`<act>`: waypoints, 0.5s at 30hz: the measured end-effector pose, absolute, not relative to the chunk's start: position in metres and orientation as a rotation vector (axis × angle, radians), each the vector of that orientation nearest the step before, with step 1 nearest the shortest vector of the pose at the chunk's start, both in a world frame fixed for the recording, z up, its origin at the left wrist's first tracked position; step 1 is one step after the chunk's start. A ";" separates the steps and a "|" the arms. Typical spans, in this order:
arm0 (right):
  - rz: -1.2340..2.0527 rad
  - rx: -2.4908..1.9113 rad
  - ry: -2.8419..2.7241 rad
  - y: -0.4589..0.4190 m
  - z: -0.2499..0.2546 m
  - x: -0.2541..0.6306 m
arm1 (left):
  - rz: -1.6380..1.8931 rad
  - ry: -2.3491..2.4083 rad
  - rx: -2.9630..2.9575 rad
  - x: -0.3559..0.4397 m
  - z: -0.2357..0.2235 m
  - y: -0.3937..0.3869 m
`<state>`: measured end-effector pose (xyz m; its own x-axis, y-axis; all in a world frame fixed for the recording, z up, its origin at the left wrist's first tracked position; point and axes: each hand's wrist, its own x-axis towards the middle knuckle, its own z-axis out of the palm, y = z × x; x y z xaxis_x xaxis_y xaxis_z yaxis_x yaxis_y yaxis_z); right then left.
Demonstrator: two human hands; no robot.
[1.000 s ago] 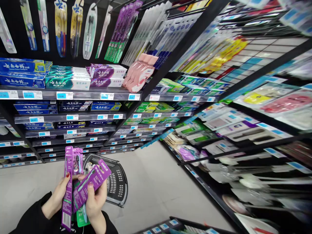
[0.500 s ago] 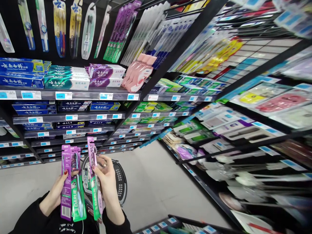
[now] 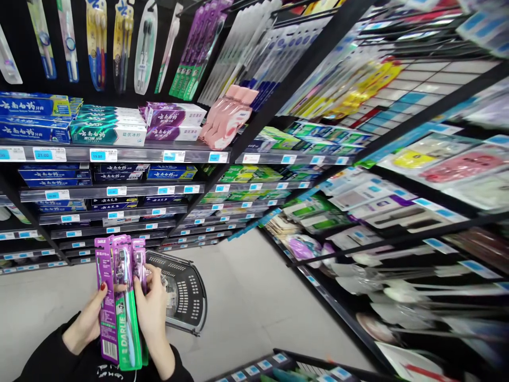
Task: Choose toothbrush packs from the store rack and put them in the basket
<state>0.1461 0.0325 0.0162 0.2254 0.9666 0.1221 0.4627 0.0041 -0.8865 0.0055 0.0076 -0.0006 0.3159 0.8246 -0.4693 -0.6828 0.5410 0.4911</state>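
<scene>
Plainly, purple pack (image 3: pixel 107 318) in left hand (image 3: pixel 89 319).

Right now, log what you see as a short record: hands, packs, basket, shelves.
left hand: fingers on the purple pack, barcode side showing
right hand: fingers at the rear pack, partly hidden
front pack: green and purple, toothbrush visible, marked DARLIE, between the hands
basket: black, slotted, beyond the right hand, partly hidden
shelf goods: teal-and-white boxes beside purple-and-white boxes; pink packs right of those
price tag: 19.80, below the teal-and-white boxes
hanging above: packaged toothbrushes
</scene>
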 end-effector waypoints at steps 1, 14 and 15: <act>0.726 -1.573 -1.364 0.031 0.014 0.144 | 1.004 0.755 0.223 0.006 -0.002 0.007; 0.672 -1.370 -1.551 0.029 0.025 0.145 | 1.045 0.986 0.358 0.011 -0.006 0.003; 0.652 -1.352 -1.658 0.030 0.033 0.145 | 1.056 1.025 0.353 0.012 -0.010 0.002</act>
<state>0.1446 0.0298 0.0334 -0.0265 0.9541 0.2984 0.4955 0.2718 -0.8250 0.0116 0.0018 -0.0097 0.1087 0.8455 -0.5229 -0.5473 0.4900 0.6785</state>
